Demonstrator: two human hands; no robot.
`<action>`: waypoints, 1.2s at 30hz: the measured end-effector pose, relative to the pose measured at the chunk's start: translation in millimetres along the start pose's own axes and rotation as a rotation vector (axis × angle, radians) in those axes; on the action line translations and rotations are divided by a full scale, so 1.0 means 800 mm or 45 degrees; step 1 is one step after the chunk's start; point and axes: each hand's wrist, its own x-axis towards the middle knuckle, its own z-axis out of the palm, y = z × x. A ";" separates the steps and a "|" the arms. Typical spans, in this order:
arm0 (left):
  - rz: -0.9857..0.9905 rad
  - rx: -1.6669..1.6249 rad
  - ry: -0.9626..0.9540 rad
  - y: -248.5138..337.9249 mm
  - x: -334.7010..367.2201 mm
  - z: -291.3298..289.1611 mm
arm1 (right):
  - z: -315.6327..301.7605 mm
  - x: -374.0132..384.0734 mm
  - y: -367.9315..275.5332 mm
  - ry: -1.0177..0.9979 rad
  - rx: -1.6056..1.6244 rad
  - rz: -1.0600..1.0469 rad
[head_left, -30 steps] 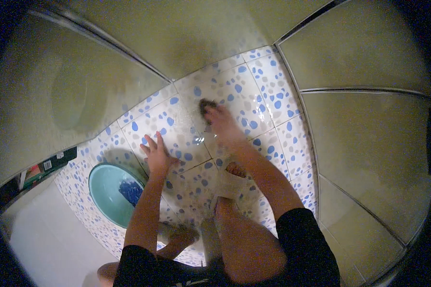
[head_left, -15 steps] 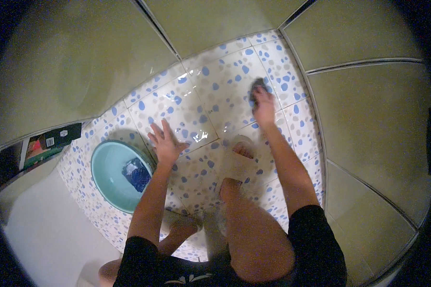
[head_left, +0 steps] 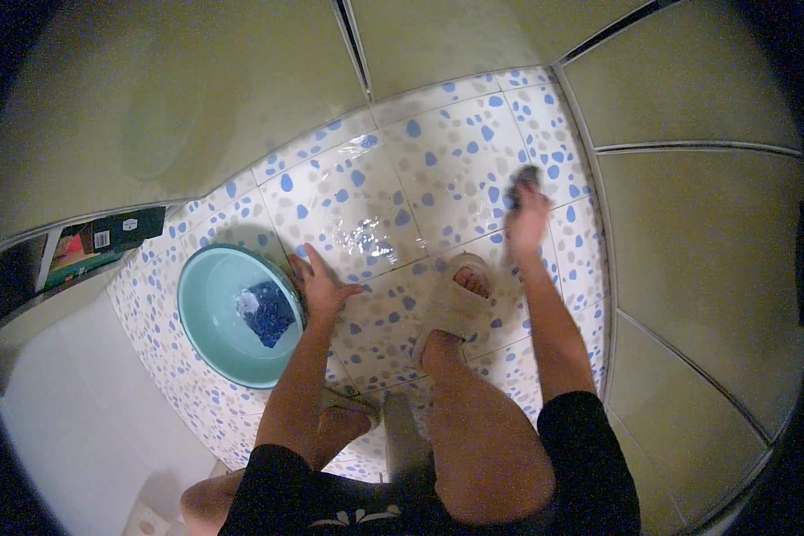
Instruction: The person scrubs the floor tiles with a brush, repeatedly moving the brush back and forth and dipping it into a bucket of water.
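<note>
My right hand is closed over a small dark pad or cloth, pressed to the spotted tile floor at the far right. Motion blurs it, and I cannot make out its exact kind. My left hand rests on the tiles with its fingers spread and nothing in them, just right of a light teal basin. Inside the basin lies a dark blue cloth or packet, next to a whitish patch. Water glints on the tiles beyond my left hand.
Olive-green panels with metal trims edge the floor at the far side and right. My sandaled foot stands between my hands. Boxes sit in a recess at the left, above a white surface.
My right hand has slid the dark pad slightly right and nearer over the tiles. My left hand has come nearer to me, closer to the basin's rim. The whole view has shifted a little.
</note>
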 end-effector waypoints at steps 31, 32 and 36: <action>-0.063 0.156 0.061 0.003 0.003 -0.006 | -0.006 0.002 0.011 -0.236 0.001 0.058; -0.083 0.118 0.045 0.001 0.003 -0.008 | 0.011 -0.004 -0.029 -0.250 -0.012 -0.038; -0.065 0.170 0.073 0.003 -0.001 -0.007 | 0.076 -0.036 -0.194 -0.462 1.204 -0.059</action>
